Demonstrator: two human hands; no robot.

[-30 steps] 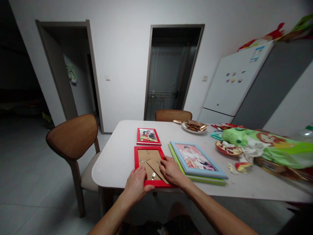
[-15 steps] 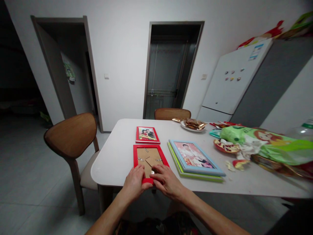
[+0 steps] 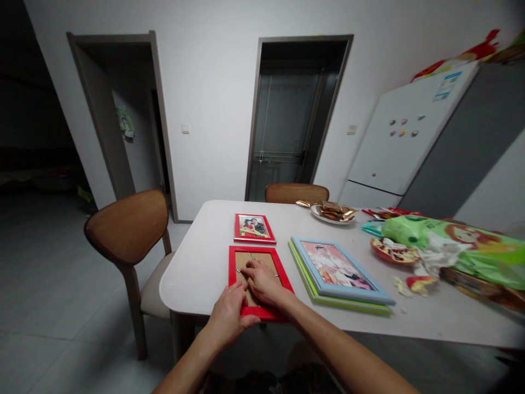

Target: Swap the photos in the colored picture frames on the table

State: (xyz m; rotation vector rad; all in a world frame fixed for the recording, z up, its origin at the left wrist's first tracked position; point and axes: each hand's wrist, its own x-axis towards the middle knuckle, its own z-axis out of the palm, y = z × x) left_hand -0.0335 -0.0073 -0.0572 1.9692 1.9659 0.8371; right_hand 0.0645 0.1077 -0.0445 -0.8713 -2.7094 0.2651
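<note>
A red picture frame (image 3: pixel 267 313) lies face down at the table's near edge, its brown backing board (image 3: pixel 266 259) showing. My left hand (image 3: pixel 228 313) grips the frame's near left corner, thumb along the near rim. Across the backing reaches my right hand (image 3: pixel 263 281), its fingertips together at the small metal clip (image 3: pixel 238 270) on the left side. Another metal clip (image 3: pixel 251 255) shows at the far side, and one at the right is partly visible. My right hand hides much of the board. Just beyond lies a second red frame (image 3: pixel 255 239), its couple photo facing up.
To the right, a light-blue frame (image 3: pixel 348 293) rests on a green frame (image 3: pixel 315 295). Farther right are a plate of wrapped snacks (image 3: pixel 333 220), a cut pomegranate (image 3: pixel 394 253), tissues and a green bag (image 3: pixel 484 249). A wooden chair (image 3: pixel 129 227) stands left of the table.
My right hand has moved from the frame's near side up and left over the backing to the left clip. My left hand keeps its hold. The whole view has shifted slightly.
</note>
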